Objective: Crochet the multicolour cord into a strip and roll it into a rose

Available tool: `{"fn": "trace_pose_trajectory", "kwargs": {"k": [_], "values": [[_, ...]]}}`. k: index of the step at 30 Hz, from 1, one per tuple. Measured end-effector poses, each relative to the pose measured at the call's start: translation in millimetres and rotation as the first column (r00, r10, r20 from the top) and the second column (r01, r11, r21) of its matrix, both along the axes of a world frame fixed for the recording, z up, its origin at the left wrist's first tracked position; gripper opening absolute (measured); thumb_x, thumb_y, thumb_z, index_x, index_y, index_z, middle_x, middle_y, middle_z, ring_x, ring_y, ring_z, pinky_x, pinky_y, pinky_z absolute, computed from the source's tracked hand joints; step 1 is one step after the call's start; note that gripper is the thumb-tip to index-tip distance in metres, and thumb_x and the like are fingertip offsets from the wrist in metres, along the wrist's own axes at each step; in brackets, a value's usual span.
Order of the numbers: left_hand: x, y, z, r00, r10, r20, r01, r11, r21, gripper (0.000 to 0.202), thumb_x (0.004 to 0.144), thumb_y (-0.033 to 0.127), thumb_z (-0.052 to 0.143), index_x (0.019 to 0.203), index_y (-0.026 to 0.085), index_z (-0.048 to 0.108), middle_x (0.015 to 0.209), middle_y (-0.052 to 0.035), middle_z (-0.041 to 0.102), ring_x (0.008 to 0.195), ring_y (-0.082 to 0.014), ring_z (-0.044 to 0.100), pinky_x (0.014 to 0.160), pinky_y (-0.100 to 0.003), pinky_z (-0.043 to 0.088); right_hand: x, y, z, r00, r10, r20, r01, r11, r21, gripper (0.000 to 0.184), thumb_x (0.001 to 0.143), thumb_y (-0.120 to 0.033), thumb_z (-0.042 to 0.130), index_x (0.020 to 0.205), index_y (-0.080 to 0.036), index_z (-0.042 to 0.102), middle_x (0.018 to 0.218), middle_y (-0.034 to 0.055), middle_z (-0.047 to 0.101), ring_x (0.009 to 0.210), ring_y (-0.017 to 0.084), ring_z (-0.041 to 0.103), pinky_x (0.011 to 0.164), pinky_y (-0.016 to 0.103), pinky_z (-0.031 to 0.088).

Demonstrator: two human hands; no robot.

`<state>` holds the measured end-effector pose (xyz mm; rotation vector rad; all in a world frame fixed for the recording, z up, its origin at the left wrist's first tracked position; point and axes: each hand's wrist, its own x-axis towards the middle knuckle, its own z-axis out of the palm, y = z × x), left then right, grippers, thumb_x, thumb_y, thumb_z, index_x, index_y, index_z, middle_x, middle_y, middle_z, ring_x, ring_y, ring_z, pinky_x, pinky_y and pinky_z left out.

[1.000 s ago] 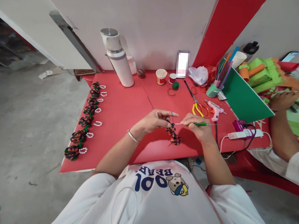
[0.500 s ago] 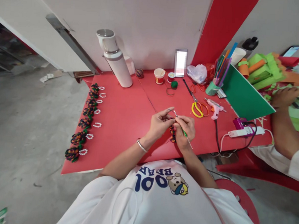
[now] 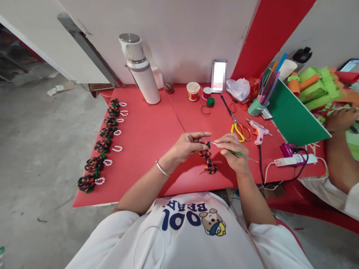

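Observation:
My left hand (image 3: 188, 146) pinches the top of a multicoloured crochet piece (image 3: 210, 167), which hangs down in curls over the table. A dark strand of yarn (image 3: 178, 117) runs from a small yarn ball (image 3: 169, 87) near the wall to the fingers of this hand. In my right hand (image 3: 233, 151) is a crochet hook (image 3: 236, 152) with a green grip, held like a pen. Its metal tip points left and meets the work at my left fingertips. The other end of the hook sticks out to the right.
Finished crochet pieces with white bead loops (image 3: 102, 145) line the left edge of the red table (image 3: 142, 148). Behind stand a thermos (image 3: 145, 76), a paper cup (image 3: 193, 91) and a phone (image 3: 219, 75). Scissors (image 3: 237, 129), a glue gun (image 3: 259, 134) and a power strip (image 3: 295, 159) lie right.
My right hand has moved right, away from my left hand, and the hook has turned from steep to nearly level. More of the crochet piece shows between the hands.

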<state>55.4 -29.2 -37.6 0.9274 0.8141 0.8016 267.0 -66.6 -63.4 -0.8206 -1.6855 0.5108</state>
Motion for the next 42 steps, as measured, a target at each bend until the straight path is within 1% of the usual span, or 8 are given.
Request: {"fn": "trace_pose_trajectory", "kwargs": {"k": [6, 11, 17, 21, 26, 33, 38, 42], "values": [[-6, 4, -0.9, 0.997, -0.055, -0.051, 0.056, 0.998, 0.023, 0.054, 0.054, 0.015, 0.088, 0.108, 0.013, 0.081, 0.067, -0.0004, 0.063, 0.056, -0.0068, 0.051, 0.052, -0.021, 0.032, 10, 4, 12.1, 0.995, 0.078, 0.067, -0.076, 0.996, -0.037, 0.017, 0.088, -0.047, 0.074, 0.103, -0.041, 0.081, 0.099, -0.0011, 0.083, 0.093, 0.024, 0.07, 0.092, 0.049, 0.052], [-12, 7, 3.5, 0.993, -0.101, -0.069, 0.104, 0.993, 0.052, 0.044, 0.052, 0.012, 0.087, 0.096, 0.013, 0.084, 0.068, -0.0024, 0.066, 0.061, -0.008, 0.054, 0.056, -0.021, 0.038, 20, 6, 24.2, 0.987, 0.159, 0.004, -0.157, 0.98, -0.118, 0.015, 0.089, -0.046, 0.074, 0.097, -0.036, 0.082, 0.091, 0.0014, 0.083, 0.088, 0.023, 0.07, 0.09, 0.047, 0.054], [3, 2, -0.4, 0.997, -0.07, -0.04, 0.073, 0.993, 0.09, 0.039, 0.055, 0.016, 0.089, 0.094, 0.013, 0.084, 0.069, -0.003, 0.07, 0.061, -0.0091, 0.057, 0.058, -0.022, 0.042, -3, 7, -4.8, 0.91, 0.176, -0.375, -0.271, 0.938, -0.218, 0.024, 0.086, -0.056, 0.074, 0.087, -0.034, 0.082, 0.082, 0.0017, 0.08, 0.082, 0.022, 0.072, 0.084, 0.044, 0.058], [22, -7, -8.3, 0.997, 0.079, 0.021, -0.081, 0.985, 0.152, 0.048, 0.058, 0.015, 0.089, 0.105, 0.016, 0.082, 0.08, -0.0023, 0.074, 0.067, -0.0096, 0.061, 0.068, -0.024, 0.049, -36, -3, -30.6, 0.887, -0.06, -0.459, -0.06, 0.968, -0.243, 0.027, 0.086, -0.06, 0.072, 0.094, -0.035, 0.08, 0.104, 0.0031, 0.078, 0.102, 0.023, 0.072, 0.093, 0.045, 0.06], [26, -11, -14.7, 0.997, 0.066, 0.032, -0.068, 0.996, 0.062, 0.055, 0.055, 0.018, 0.093, 0.108, 0.014, 0.08, 0.072, -0.0003, 0.07, 0.062, -0.0089, 0.059, 0.062, -0.023, 0.046, -43, -13, -36.5, 0.913, -0.26, -0.315, 0.213, 0.961, -0.176, 0.018, 0.09, -0.049, 0.071, 0.099, -0.036, 0.08, 0.103, 0.003, 0.077, 0.103, 0.023, 0.069, 0.094, 0.044, 0.058], [16, -8, -6.8, 0.999, 0.02, 0.032, -0.02, 1.0, -0.001, 0.048, 0.059, 0.028, 0.093, 0.103, 0.015, 0.081, 0.082, -0.0041, 0.073, 0.054, -0.0057, 0.05, 0.046, -0.021, 0.028, -40, -11, -36.7, 0.873, -0.275, -0.402, 0.198, 0.955, -0.222, 0.023, 0.09, -0.052, 0.069, 0.097, -0.033, 0.08, 0.099, 0.0029, 0.079, 0.099, 0.023, 0.072, 0.092, 0.042, 0.058], [12, -6, -6.8, 0.999, 0.026, 0.027, -0.026, 0.999, -0.019, 0.044, 0.061, 0.034, 0.093, 0.099, 0.015, 0.081, 0.072, -0.0013, 0.069, 0.052, -0.0055, 0.048, 0.048, -0.021, 0.032, -42, -11, -39.0, 0.863, -0.29, -0.415, 0.182, 0.943, -0.28, 0.03, 0.09, -0.056, 0.068, 0.096, -0.029, 0.08, 0.097, 0.0044, 0.08, 0.098, 0.023, 0.073, 0.091, 0.04, 0.058], [9, -5, -8.0, 0.999, 0.037, 0.015, -0.036, 0.999, -0.039, 0.045, 0.059, 0.035, 0.095, 0.096, 0.014, 0.082, 0.071, -0.0018, 0.069, 0.052, -0.0054, 0.048, 0.05, -0.021, 0.035, -42, -10, -40.3, 0.848, -0.304, -0.434, 0.168, 0.931, -0.324, 0.036, 0.089, -0.061, 0.066, 0.093, -0.027, 0.079, 0.097, 0.0051, 0.079, 0.09, 0.021, 0.072, 0.079, 0.036, 0.058]]}}
